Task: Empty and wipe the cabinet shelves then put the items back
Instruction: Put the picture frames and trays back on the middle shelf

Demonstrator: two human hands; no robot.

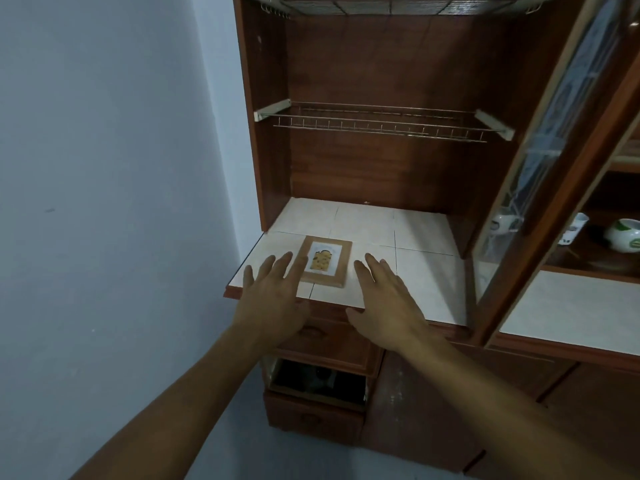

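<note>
two flat hands, holding nothing | left hand [273, 289] and right hand [388, 292] flank small wooden picture frame [325, 263], lower centre on pale tiled cabinet shelf [422, 230] | step: probably clearing frame | next: grip both side edges

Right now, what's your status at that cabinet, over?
Both hands open, fingers straight: left hand overlaps the left edge of the picture frame; right hand beside it, apart. Frame flat on the tiled shelf. Nothing between hands and frame.
</note>
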